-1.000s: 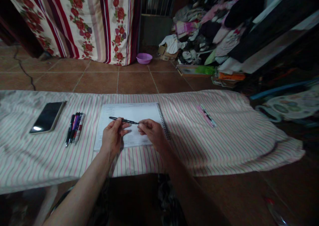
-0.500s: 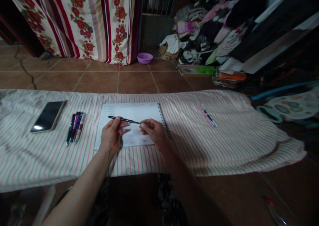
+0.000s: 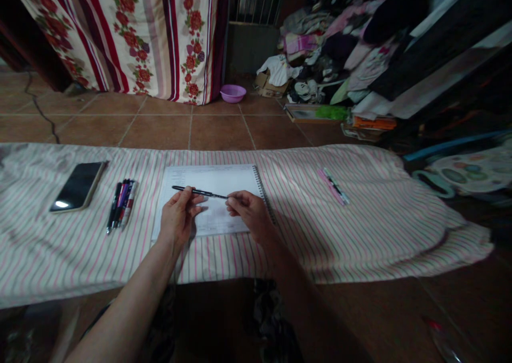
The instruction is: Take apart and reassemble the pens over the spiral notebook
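Observation:
A black pen point(image 3: 202, 192) is held level above the white page of a spiral notebook point(image 3: 224, 174). My left hand point(image 3: 178, 214) pinches the pen's barrel between thumb and fingers, with the other fingers spread beneath it. At the pen's right end, my right hand point(image 3: 248, 209) is closed with thumb and forefinger on the tip; what else those fingers cover is hidden. The notebook lies flat, its coil along the right edge. Faint printed lines show on its page.
Several pens point(image 3: 121, 206) lie side by side left of the notebook, with a smartphone point(image 3: 78, 187) beyond them. Two slim pens point(image 3: 334, 186), one pink, rest on the right of the striped cloth point(image 3: 376, 219). A purple basin point(image 3: 232, 93) stands on the tiled floor.
My right hand has shifted very slightly to the right along with the pen's end. Otherwise both hands keep the same hold.

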Available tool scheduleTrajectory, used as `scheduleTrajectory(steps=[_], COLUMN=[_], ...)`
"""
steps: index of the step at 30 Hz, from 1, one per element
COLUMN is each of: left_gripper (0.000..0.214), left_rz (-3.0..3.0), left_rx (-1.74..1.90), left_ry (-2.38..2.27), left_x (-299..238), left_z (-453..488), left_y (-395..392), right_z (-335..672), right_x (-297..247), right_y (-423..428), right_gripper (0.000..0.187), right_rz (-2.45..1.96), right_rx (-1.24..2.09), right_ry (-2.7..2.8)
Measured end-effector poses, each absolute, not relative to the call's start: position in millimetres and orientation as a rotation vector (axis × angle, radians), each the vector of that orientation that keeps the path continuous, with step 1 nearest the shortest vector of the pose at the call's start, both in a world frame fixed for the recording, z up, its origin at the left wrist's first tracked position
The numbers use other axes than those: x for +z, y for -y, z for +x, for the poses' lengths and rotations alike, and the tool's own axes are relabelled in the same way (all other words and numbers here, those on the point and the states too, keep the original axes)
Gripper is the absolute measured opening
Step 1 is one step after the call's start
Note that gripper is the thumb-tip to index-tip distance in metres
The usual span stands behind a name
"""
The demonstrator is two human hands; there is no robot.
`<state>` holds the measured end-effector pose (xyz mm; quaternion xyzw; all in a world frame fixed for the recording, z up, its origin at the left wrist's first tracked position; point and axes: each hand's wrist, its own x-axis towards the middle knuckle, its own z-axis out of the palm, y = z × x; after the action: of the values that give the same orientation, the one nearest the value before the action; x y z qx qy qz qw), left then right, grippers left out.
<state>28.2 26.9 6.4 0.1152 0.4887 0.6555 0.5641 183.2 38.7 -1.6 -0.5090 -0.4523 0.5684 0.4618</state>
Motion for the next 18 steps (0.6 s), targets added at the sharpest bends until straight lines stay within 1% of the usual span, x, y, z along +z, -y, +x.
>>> scheduleTrajectory(steps=[18], left_gripper=[0.013], left_rz=[0.261], left_rx=[1.549], left_ry=[-1.163], left_x=[7.0], left_z=[25.2], left_y=[-27.9], right_z=[188.2], right_x=[-2.5], right_y=[-38.9], right_gripper=[0.021], right_rz=[-1.250], right_rx=[1.391], right_ry=[1.120])
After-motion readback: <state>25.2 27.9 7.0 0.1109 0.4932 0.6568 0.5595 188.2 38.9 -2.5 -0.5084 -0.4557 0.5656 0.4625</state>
